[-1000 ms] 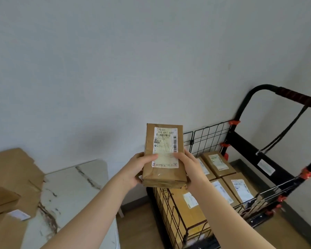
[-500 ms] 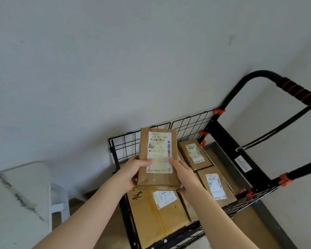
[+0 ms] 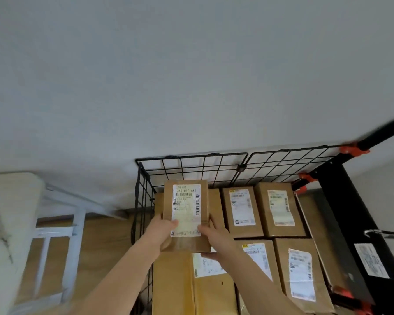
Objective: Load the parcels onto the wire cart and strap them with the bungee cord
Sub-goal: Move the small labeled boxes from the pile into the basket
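A small brown parcel (image 3: 187, 201) with a white shipping label hovers over the left part of the black wire cart (image 3: 225, 164). My left hand (image 3: 163, 228) grips its left edge and my right hand (image 3: 216, 237) grips its right edge, thumbs on the label. Beneath it lies a large brown box (image 3: 182, 283). To the right, several labelled brown parcels (image 3: 282, 208) lie flat side by side in the cart. A black cord with a hook (image 3: 382, 233) hangs at the far right by the cart's black frame.
The cart stands against a white wall, its black handle (image 3: 382, 133) with orange clips rising at the upper right. A white marble-topped table (image 3: 7, 223) with a white frame is at the left. Wooden floor (image 3: 105, 242) shows between table and cart.
The view has tilted down and swung right, over the cart. Both hands have carried the parcel lower, so it now sits just above the large box inside the cart.
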Demonstrator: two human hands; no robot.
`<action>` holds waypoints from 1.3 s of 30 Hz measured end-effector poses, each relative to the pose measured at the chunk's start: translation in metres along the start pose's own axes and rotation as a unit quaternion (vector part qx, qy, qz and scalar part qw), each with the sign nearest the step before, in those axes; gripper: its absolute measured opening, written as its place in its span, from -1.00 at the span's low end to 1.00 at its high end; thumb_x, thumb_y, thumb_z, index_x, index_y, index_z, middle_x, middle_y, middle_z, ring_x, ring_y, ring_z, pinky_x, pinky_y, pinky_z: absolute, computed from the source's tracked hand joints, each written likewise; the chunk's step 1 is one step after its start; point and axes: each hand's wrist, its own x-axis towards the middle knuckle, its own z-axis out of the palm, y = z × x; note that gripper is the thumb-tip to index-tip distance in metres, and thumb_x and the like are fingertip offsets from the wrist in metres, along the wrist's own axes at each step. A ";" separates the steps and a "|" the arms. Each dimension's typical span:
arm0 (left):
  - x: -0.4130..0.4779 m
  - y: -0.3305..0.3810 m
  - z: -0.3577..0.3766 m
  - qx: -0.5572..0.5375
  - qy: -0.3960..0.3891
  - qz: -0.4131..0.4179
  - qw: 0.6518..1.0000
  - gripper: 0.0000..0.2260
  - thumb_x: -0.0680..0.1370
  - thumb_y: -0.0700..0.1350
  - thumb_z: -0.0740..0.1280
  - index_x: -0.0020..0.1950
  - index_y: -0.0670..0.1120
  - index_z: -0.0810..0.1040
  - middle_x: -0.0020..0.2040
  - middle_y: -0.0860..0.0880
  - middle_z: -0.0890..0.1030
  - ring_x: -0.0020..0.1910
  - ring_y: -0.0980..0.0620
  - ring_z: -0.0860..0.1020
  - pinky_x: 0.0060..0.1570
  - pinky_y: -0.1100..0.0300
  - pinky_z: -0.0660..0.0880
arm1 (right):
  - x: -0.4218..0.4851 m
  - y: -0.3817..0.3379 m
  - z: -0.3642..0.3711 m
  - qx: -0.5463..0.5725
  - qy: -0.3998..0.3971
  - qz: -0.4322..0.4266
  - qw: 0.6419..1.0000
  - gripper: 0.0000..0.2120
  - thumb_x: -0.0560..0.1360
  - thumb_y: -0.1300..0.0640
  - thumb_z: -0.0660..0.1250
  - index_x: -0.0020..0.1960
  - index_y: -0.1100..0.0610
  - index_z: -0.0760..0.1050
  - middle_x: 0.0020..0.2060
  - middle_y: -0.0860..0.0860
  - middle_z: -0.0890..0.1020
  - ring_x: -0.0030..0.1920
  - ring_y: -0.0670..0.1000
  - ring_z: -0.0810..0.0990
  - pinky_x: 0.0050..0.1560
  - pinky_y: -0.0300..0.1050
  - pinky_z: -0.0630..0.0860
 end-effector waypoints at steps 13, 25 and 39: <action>0.062 -0.013 0.005 0.133 0.140 0.061 0.979 -0.52 0.54 -0.40 0.11 0.43 -0.10 0.20 0.29 -0.10 0.49 0.08 -0.05 0.50 -0.38 0.34 0.38 | 0.077 0.002 0.033 -0.061 -0.078 -0.036 0.994 -0.18 0.38 0.32 0.25 0.53 -0.13 0.06 0.31 -0.07 0.48 0.27 0.04 0.48 0.25 0.02 0.49; 0.037 -0.009 -0.003 0.268 0.094 0.132 0.950 -0.56 0.54 -0.28 0.21 0.37 0.08 0.36 0.24 -0.03 0.51 0.07 0.03 0.53 -0.27 0.39 0.49 | 0.045 -0.008 0.021 -0.102 -0.062 -0.017 0.993 -0.39 0.50 0.26 0.29 0.49 0.01 0.20 0.38 0.04 0.37 0.35 0.08 0.39 0.34 0.03 0.38; -0.064 0.024 -0.008 0.312 0.036 0.182 0.932 -0.59 0.59 -0.12 0.21 0.44 -0.04 0.30 0.44 -0.04 0.33 0.29 0.00 0.41 0.11 0.24 0.42 | -0.036 -0.023 0.013 -0.197 0.034 -0.108 0.974 -0.64 0.54 0.20 0.19 0.32 0.04 0.46 -0.06 -0.03 0.56 -0.09 -0.05 0.50 -0.15 -0.23 0.44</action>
